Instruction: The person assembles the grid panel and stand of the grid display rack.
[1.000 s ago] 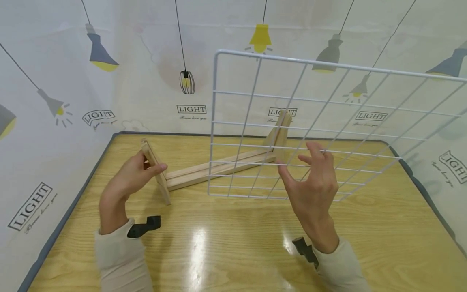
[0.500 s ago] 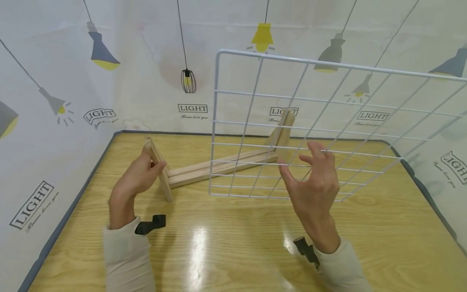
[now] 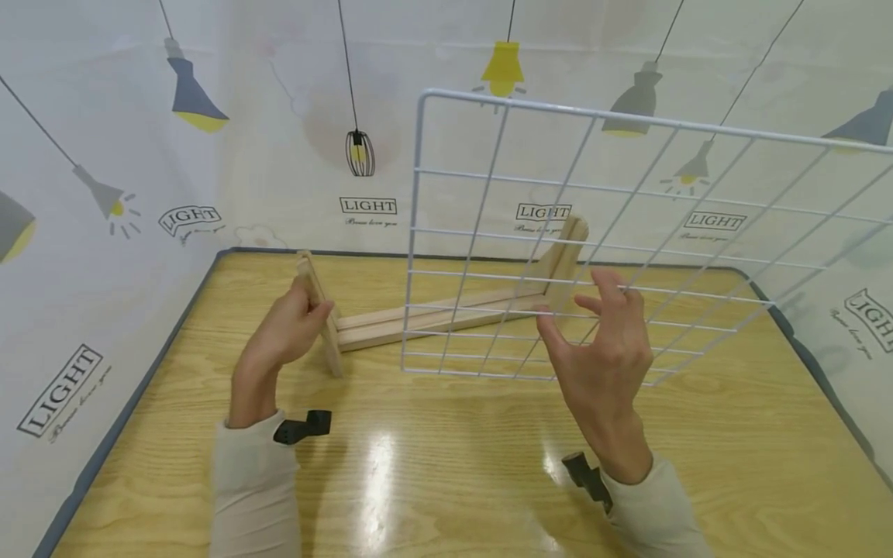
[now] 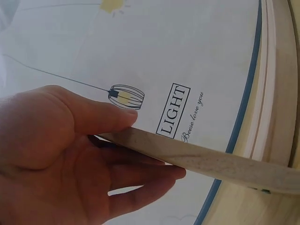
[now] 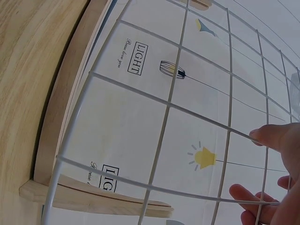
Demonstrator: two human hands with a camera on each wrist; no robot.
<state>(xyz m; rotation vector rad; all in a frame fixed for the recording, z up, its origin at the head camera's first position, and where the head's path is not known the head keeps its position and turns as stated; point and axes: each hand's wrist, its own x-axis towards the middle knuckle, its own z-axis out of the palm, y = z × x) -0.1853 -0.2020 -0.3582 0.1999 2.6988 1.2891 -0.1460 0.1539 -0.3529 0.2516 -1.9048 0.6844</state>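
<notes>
A light wooden stand has a grooved crossbar [image 3: 377,329] between two end uprights. My left hand [image 3: 284,329] grips its left upright [image 4: 187,157], thumb on one face and fingers on the other, as the left wrist view shows. A white wire grid panel [image 3: 593,115] is held up in front of the stand's right part by my right hand [image 3: 605,356]. In the right wrist view the thumb and fingers of the right hand [image 5: 276,187] are at the grid's wires. The right upright [image 3: 568,244] shows through the mesh, apart from both hands.
The wood-grain table [image 3: 453,465] has a dark blue edge at the back and sides. A white sheet [image 3: 279,178] printed with lamps and lettering rises behind it. The grid reaches past the right edge of the head view.
My left hand and the wooden stand have moved to the right and slightly away, so the right upright is farther right behind the grid. The right hand and grid have barely moved.
</notes>
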